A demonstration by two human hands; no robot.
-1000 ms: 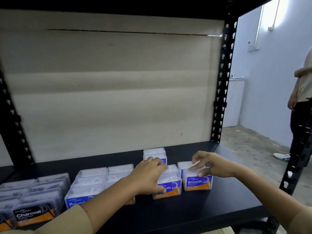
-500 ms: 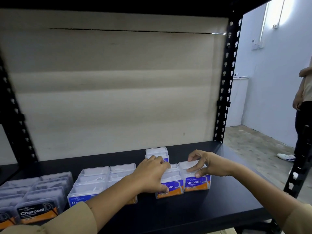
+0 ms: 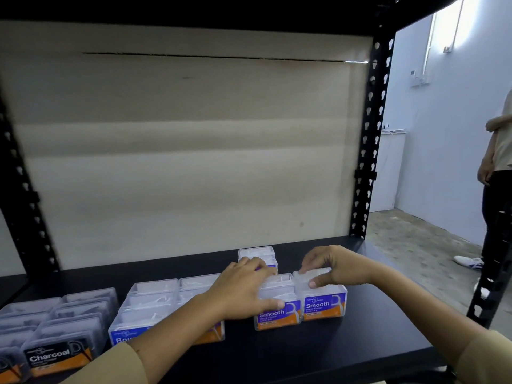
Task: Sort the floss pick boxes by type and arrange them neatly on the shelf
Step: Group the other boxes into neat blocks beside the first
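Clear floss pick boxes stand on the black shelf (image 3: 346,347). Charcoal boxes (image 3: 56,353) with black labels form a block at the far left. Round boxes (image 3: 149,309) with blue labels sit beside them. Two Smooth boxes stand side by side in the middle right. My left hand (image 3: 243,289) rests on the left Smooth box (image 3: 278,315), fingers curled over its top and front. My right hand (image 3: 332,266) grips the top of the right Smooth box (image 3: 325,304) between thumb and fingers. One more blue-label box (image 3: 256,253) stands behind my left hand.
Black perforated uprights (image 3: 371,134) frame the shelf, with a pale backboard behind. A person (image 3: 498,167) stands at the right edge on the concrete floor. Bare shelf surface lies to the right of the Smooth boxes and along the front edge.
My right hand slid the right Smooth box leftward until it sits against the left Smooth box. My left hand stayed on the left box.
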